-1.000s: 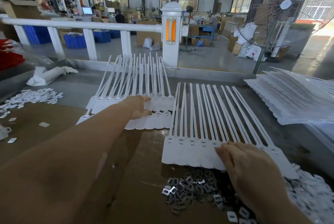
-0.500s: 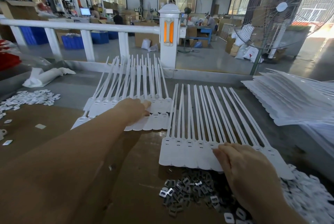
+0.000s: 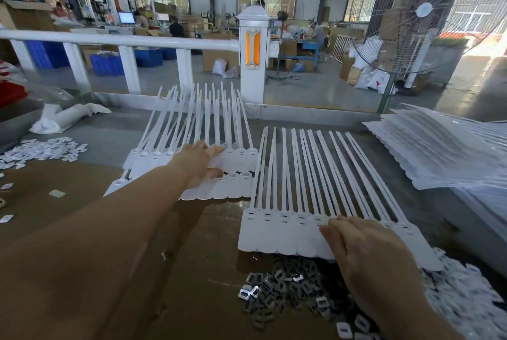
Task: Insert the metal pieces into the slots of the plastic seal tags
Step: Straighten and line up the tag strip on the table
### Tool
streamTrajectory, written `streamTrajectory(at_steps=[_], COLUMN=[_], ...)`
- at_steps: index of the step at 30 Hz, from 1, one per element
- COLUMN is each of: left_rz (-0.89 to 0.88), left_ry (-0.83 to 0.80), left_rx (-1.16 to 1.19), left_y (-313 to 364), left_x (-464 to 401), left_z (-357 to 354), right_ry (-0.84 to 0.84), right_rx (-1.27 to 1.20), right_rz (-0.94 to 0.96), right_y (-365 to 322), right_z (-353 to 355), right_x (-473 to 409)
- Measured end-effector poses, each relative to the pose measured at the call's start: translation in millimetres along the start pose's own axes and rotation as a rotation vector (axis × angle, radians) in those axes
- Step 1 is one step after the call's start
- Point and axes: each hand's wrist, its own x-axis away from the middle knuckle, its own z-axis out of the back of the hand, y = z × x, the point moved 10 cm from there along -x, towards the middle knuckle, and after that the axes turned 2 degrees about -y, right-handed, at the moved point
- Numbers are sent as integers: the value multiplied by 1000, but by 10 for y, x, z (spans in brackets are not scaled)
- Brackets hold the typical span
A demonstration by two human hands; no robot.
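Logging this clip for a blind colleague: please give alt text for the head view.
A person's right hand rests on a near row of white seal tags, while the left hand reaches to a farther row. A pile of metal pieces lies on the brown table below.

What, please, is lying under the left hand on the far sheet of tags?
The left hand rests on the far sheet of seal tags; its palm covers several tag heads, so their slots cannot be seen.
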Motion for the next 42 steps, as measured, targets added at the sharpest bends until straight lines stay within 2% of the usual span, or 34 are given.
streamTrajectory(at_steps=[4,12,21,26,34,42], left_rz=[-22,85,44,0,-2,72], left_ry=[-20,-42,-20,-50,-39,52], left_rx=[58,262,249,100,-9,-20], left_y=[51,-39,11,60,94,30], left_x=[11,-24,-22,3,17,30], left_z=[-40,-28,18,-15,-13,102], right_ry=[2,-2,-33,-37,-43,-23], right_rx=[12,6,-3,-4,-7,-7], right_rz=[-1,-3,-10,-18,-18,-15], right_y=[-9,-7,2,13,11,25], right_z=[6,2,-26,-21,-36,-39], right_x=[-2,7,4,8,10,11])
